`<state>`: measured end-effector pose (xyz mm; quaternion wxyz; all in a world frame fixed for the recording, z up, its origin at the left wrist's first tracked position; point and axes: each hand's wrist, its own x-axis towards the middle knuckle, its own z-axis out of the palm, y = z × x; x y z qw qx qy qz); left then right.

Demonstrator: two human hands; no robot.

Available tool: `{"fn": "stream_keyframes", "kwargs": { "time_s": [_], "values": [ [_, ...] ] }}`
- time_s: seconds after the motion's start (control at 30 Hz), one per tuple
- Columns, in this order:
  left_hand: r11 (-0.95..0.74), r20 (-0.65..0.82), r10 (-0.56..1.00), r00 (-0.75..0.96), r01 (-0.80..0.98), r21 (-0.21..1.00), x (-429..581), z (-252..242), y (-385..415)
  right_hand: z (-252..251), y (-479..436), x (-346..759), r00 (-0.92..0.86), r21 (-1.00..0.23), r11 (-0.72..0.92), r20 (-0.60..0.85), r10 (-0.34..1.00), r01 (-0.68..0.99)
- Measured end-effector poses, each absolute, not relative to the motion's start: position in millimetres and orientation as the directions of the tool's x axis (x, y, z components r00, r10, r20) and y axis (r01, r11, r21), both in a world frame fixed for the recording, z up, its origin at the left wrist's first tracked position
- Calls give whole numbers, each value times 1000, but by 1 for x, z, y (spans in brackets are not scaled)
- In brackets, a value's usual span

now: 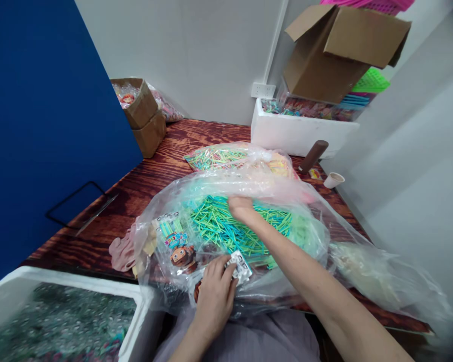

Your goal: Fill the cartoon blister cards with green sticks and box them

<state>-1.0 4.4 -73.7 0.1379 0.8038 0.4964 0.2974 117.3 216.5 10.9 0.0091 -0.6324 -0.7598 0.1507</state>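
My left hand is closed on a small clear printed packet, near the table's front edge. The packet's white top with dark holes sticks out past my fingers. My right hand reaches into a large open clear plastic bag and is curled at the heap of thin green and blue sticks. Its fingertips are hidden, so what they grip does not show. Left of the heap lie more printed packets with sticks inside, and one with a brown cartoon figure.
Behind is another bag of coloured sticks. A brown cylinder and a paper cup stand right. A white foam box is at front left, pink cloth beside it. Cardboard boxes stand by a blue panel.
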Motion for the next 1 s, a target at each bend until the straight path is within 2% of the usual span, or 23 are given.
{"fn": "stream_keyframes", "kwargs": {
  "time_s": [0.1,0.27,0.4,0.47,0.57,0.63,0.7,0.8,0.9,1.0],
  "values": [
    [-467,327,883,338,707,531,-1,-72,6,9,210,150,-141,-305,71,-213,967,950],
    [-460,307,887,344,695,552,-3,-58,11,-3,195,184,-162,-520,18,-234,959,854],
    [-408,313,913,263,641,651,-8,-42,28,-8,180,198,-145,-693,-34,-198,969,720],
    [-343,277,939,202,559,755,-8,-35,42,-7,169,204,-144,-758,-61,-202,969,650],
    [-193,171,981,96,330,924,-2,-30,71,-5,145,210,-179,-821,-118,-258,949,559],
    [-113,108,993,38,173,978,8,-30,90,-7,126,210,-218,-856,-175,-312,925,487],
    [-96,93,995,29,113,989,24,-32,102,-13,108,207,-278,-897,-264,-371,886,356],
    [-155,126,980,152,198,968,49,-35,103,-27,88,203,-401,-913,-380,-406,821,148],
    [-268,160,934,320,328,906,65,-34,91,-35,79,201,-460,-921,-369,-383,801,123],
    [-355,223,904,364,352,866,64,-27,79,-34,76,203,-448,-935,-333,-352,822,124]
  ]
}}
